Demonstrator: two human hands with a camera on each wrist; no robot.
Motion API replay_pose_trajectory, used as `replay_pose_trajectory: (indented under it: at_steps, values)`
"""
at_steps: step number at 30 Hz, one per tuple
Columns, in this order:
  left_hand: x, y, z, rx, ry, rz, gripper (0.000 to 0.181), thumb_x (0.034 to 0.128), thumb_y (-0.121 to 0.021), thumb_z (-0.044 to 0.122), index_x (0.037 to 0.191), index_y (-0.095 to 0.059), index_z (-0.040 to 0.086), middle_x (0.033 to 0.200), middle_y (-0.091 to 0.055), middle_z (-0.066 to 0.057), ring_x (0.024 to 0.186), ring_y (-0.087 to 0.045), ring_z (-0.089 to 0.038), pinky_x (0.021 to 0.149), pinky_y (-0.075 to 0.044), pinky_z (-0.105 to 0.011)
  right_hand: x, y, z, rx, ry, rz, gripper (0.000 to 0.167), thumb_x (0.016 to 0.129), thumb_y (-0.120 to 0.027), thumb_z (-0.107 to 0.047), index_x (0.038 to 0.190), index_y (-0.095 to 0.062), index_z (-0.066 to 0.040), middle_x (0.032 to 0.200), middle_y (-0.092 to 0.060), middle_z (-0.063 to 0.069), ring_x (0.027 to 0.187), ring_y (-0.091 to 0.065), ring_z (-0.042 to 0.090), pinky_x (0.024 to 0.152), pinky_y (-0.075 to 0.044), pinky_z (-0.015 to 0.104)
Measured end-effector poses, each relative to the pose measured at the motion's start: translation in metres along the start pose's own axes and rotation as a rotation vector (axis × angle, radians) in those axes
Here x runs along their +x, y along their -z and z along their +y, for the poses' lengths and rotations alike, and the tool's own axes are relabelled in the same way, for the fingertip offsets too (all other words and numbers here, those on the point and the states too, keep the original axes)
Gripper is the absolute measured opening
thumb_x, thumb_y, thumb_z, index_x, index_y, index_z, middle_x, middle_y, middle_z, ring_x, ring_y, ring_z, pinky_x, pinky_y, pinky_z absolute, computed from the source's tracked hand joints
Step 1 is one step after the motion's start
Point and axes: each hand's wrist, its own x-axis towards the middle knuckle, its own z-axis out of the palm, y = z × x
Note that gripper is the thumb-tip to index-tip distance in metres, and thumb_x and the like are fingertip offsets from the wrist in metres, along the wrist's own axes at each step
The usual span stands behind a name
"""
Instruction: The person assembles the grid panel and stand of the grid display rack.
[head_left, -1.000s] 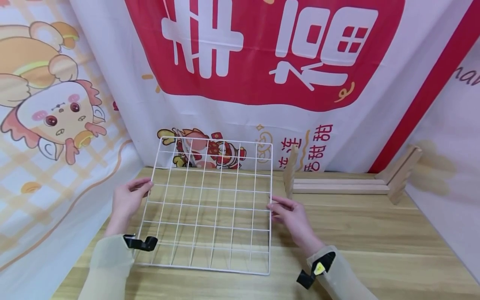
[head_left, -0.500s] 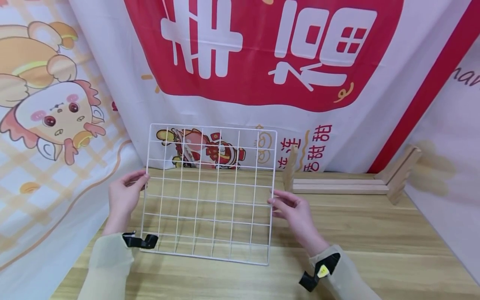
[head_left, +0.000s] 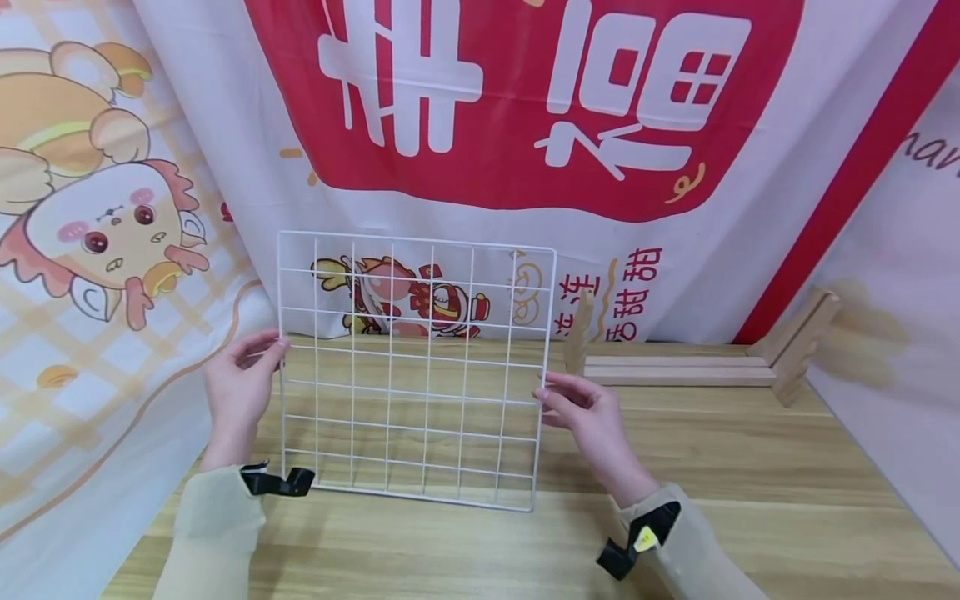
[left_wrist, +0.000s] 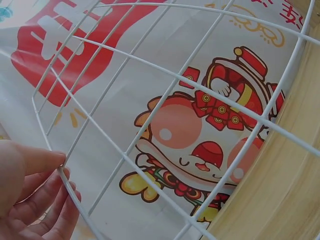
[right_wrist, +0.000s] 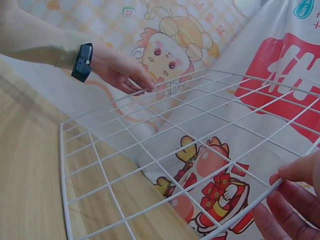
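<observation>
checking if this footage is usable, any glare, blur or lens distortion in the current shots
Head view: bright and mostly crisp, with a soft pale sheen on the wooden tabletop; left wrist view: bars of the white wire grid bow, apparently from lens distortion; right wrist view: duller, slightly hazy colours, right hand cropped by the frame; no heavy motion blur in any view.

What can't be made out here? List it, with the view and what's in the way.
- Wire grid's lower left corner: head view, behind the left wrist camera.
- Rest of the left hand: left wrist view, cut off by the left and bottom edges.
- Rest of the right hand: right wrist view, cut off by the right edge.
- Writing on the yellow label: head view, too small.
</observation>
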Motion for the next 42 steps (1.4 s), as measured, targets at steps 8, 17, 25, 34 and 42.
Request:
replay_pose_trajectory:
  at_steps: [8,17,25,34,42]
  values:
    - [-0.002,0.001,0.009,-0.023,0.018,0.033,0.029,0.0904,-0.081,0.02,0.115,-0.076,0.006,0.094,-0.071,0.006,0.082,-0.065,-0.008,0.069,-0.054,-0.012,0.0,-0.003,-0.004,-0.002,0.017,0.008,0.028,0.094,-0.072,-0.001,0.122,-0.069,0.005,0.107,-0.072,0.019,0.105,-0.067,0.042,0.081,-0.062,0.041]
    - [-0.005,0.004,0.017,-0.138,0.031,0.077,0.025,0.0885,-0.083,0.019,0.111,-0.078,0.009,0.097,-0.071,0.002,0.084,-0.064,-0.01,0.071,-0.054,-0.011,-0.001,-0.005,-0.01,-0.011,0.038,0.02,0.027,0.094,-0.074,-0.003,0.12,-0.071,0.002,0.109,-0.072,0.018,0.102,-0.069,0.034,0.082,-0.062,0.042]
    - [-0.007,0.006,0.02,-0.185,0.017,0.12,0.031,0.0864,-0.085,0.019,0.113,-0.077,0.005,0.097,-0.073,0.002,0.086,-0.066,-0.011,0.074,-0.054,-0.01,-0.004,-0.009,-0.013,0.009,0.067,0.016,0.025,0.093,-0.074,-0.001,0.118,-0.072,0.003,0.113,-0.071,0.021,0.106,-0.068,0.04,0.082,-0.062,0.042]
    - [-0.006,0.011,0.021,-0.254,-0.005,0.138,0.031,0.0845,-0.086,0.013,0.112,-0.076,0.002,0.098,-0.075,0.001,0.092,-0.068,-0.012,0.08,-0.054,-0.012,-0.009,-0.012,-0.018,0.013,0.071,-0.009,0.026,0.093,-0.073,0.0,0.118,-0.069,0.007,0.109,-0.073,0.016,0.104,-0.07,0.032,0.086,-0.06,0.041]
    - [-0.009,0.015,0.017,-0.186,-0.028,0.146,0.031,0.0849,-0.085,0.018,0.111,-0.077,0.005,0.101,-0.075,0.0,0.095,-0.068,-0.012,0.081,-0.055,-0.013,-0.012,-0.011,-0.019,0.013,0.102,-0.021,0.024,0.093,-0.073,0.0,0.115,-0.069,0.009,0.108,-0.074,0.016,0.098,-0.072,0.025,0.086,-0.061,0.041]
